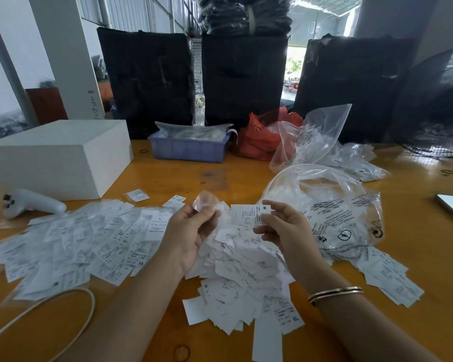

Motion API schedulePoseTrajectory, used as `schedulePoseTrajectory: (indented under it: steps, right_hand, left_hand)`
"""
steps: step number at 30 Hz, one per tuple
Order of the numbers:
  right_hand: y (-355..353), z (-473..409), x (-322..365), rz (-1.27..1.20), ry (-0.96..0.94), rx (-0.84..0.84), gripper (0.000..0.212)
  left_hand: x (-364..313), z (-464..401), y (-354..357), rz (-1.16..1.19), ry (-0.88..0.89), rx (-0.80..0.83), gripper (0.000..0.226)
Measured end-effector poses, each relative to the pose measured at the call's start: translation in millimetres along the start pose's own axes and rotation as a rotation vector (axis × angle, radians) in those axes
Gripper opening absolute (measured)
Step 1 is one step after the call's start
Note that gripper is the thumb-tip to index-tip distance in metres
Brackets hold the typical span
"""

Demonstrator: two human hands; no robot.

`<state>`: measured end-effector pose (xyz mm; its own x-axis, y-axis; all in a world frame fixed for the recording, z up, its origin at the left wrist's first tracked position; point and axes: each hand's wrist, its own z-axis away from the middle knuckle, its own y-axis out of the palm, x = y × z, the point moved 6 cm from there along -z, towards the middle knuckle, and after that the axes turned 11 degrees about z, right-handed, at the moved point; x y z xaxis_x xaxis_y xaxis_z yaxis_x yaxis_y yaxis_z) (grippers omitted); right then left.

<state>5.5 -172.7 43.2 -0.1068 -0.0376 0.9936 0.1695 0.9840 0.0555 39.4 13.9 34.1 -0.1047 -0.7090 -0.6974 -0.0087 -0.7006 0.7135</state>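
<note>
Item: small clear plastic sleeve [207, 205] pinched in left hand [191, 231], white paper label marked M [249, 214] pinched in right hand [283, 228]. Risk: limp sleeve mouth may collapse, label buckles.

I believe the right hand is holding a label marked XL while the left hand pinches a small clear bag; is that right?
Not quite: in the head view the label in the right hand is marked M, not XL. The left hand does pinch a small clear bag.

held label [247, 215]: M | bagged label [157, 226]: L | loose label [288, 316]: XL
</note>
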Motion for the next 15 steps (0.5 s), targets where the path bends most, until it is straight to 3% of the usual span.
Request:
schedulePoseTrajectory:
  steps: [6, 11, 15]
  right_hand:
    - [0.6, -0.8, -3.0, -0.022, 0.045, 0.030, 0.008]
    - [10.7, 1.4, -7.5, 0.051, 0.110, 0.167, 0.006]
    - [10.0, 0.8, -7.2, 0.040, 0.109, 0.161, 0.006]
  left_hand:
    - [-2.5, -0.3, -1.4, 0.094, -0.020, -0.016, 0.013]
    - [-1.9, -0.7, -0.5, 0.073, -0.003, -0.001, 0.017]
    - [-1.1, -0.3, 1.5, 0.019, 0.016, 0.031, 0.019]
